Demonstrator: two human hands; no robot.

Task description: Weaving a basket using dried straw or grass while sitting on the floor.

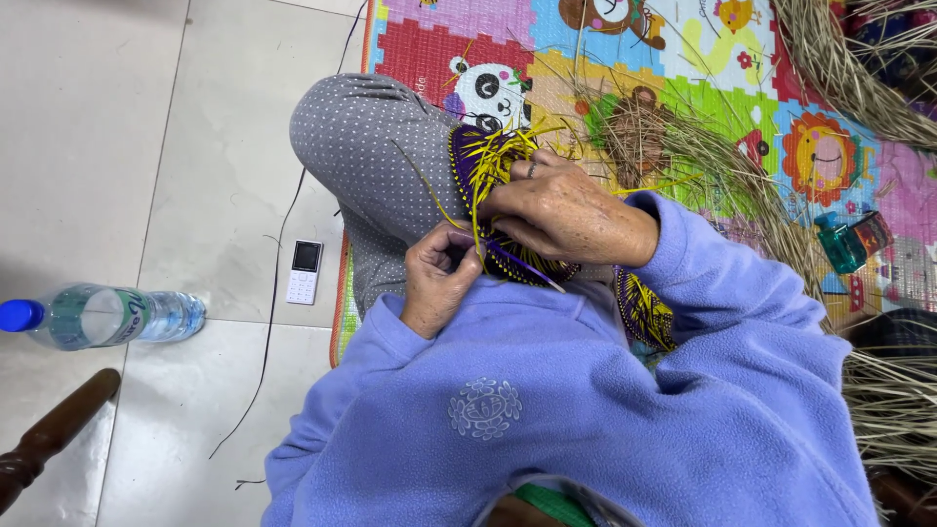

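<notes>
yellow and purple strands sit under our fingers [459, 256]: our left hand [439, 278] is curled nearly closed, pinching a strand at the edge of the woven piece [493, 195], while our right hand [561, 210] lies over the top of it, fingers bent and pressing the loose yellow ends down. the piece rests on our lap against the grey dotted knee [366, 156]. as we judge it, a good band of purple and yellow weave is already done, but many strand ends still stick out unworked, so plenty is left. beyond lie dry grass bundles [683, 146] on the coloured play mat [683, 59], a teal bottle [841, 244], and on the tiled floor [117, 146] a white phone [305, 271] and a water bottle [102, 315].
</notes>
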